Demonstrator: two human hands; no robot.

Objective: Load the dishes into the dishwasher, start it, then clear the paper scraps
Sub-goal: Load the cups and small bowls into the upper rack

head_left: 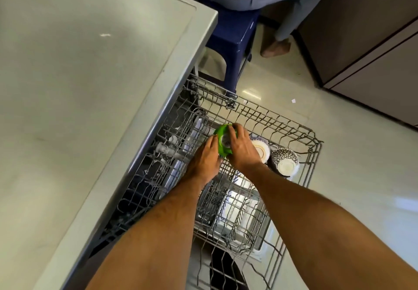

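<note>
Pale tiled floor [339, 176], pulled-out wire rack [294, 131], left hand [204, 160] and right hand [243, 151] fingers curled gripping green bowl [222, 141], two patterned bowls [283, 160] beside

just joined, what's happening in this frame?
A person is loading the dishwasher. Both hands, left hand and right hand, hold a green bowl upside down over the pulled-out upper rack, apparently setting it in place. Two patterned bowls already sit inverted in the rack to the right of it. A paper scrap lies on the floor beyond the rack, not yet cleared. Another person sits on a blue stool behind.
</note>
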